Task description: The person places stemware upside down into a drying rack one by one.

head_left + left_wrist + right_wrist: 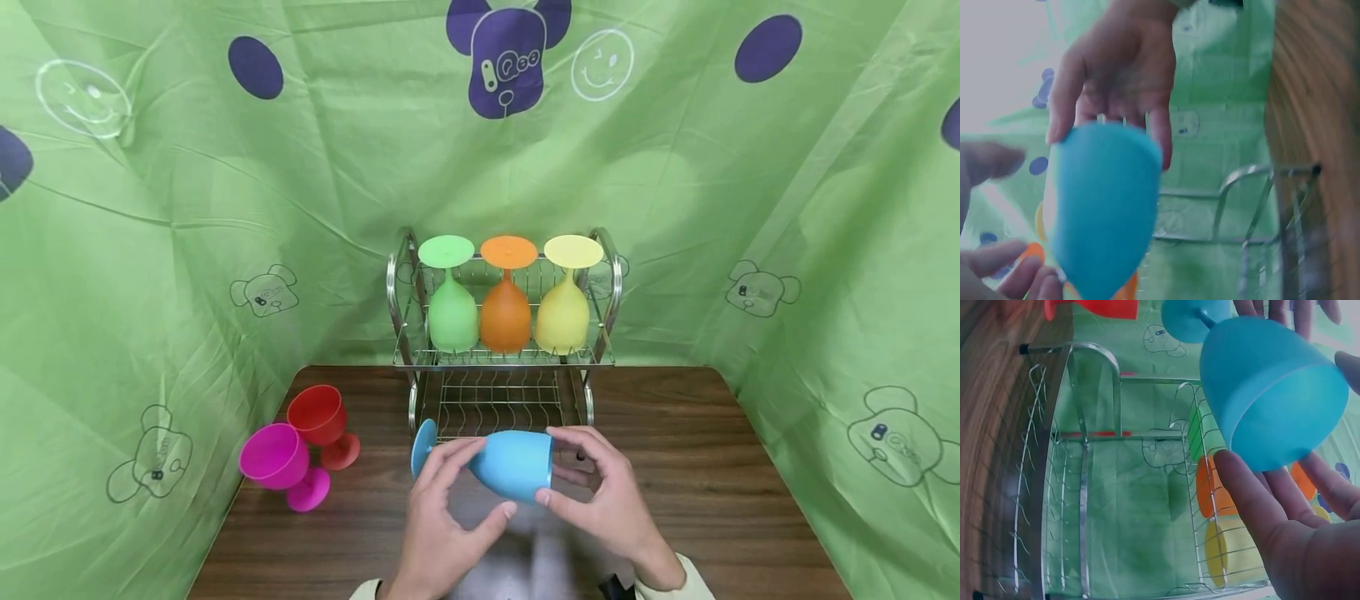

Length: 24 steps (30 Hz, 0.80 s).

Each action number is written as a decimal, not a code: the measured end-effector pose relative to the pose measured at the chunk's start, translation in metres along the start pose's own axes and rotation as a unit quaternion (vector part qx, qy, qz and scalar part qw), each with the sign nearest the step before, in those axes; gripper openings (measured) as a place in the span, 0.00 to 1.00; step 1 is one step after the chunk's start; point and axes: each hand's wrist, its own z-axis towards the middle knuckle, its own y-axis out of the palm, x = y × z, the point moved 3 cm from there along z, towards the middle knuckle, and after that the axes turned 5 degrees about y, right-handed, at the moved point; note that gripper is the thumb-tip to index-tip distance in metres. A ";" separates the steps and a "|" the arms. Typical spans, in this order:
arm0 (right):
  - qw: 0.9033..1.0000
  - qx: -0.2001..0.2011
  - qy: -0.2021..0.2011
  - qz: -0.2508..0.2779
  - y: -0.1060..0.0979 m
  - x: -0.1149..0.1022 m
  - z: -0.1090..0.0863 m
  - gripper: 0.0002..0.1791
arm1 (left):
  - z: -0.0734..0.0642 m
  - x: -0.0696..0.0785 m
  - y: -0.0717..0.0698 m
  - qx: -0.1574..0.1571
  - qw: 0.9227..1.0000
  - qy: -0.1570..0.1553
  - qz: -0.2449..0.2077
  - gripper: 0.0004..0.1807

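Note:
A blue plastic goblet [513,465] lies sideways in the air, its foot to the left and its mouth to the right. My right hand [607,492] grips the bowl at the rim, thumb in front and fingers behind. My left hand [450,517] is at the stem side, its fingers extended near the stem and its thumb spread below the bowl. In the left wrist view a gap shows between the left thumb and the goblet [1107,206]. The right wrist view looks into the mouth of the goblet [1291,419], with fingers of the right hand [1297,531] along its rim.
Behind the hands stands a two-tier metal dish rack [502,360]. Green [453,312], orange [506,315] and yellow [562,315] goblets stand upside down on its upper tier. Upright red [318,417] and magenta [275,457] goblets stand at the left of the wooden table [675,450].

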 end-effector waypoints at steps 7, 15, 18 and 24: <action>0.997 0.021 0.025 0.076 0.008 0.002 0.004 0.36 | -0.019 -0.003 0.005 0.137 0.955 -0.157 -0.209 0.38; 0.982 0.042 0.046 0.180 0.033 -0.001 0.002 0.34 | -0.016 -0.006 0.004 0.137 0.898 -0.237 -0.344 0.36; 0.975 0.049 0.056 0.207 0.040 -0.003 0.002 0.34 | -0.012 -0.007 0.004 0.122 0.875 -0.238 -0.404 0.35; 0.969 0.050 0.077 0.232 0.046 -0.005 -0.001 0.34 | -0.009 -0.014 0.008 0.083 0.841 -0.223 -0.485 0.37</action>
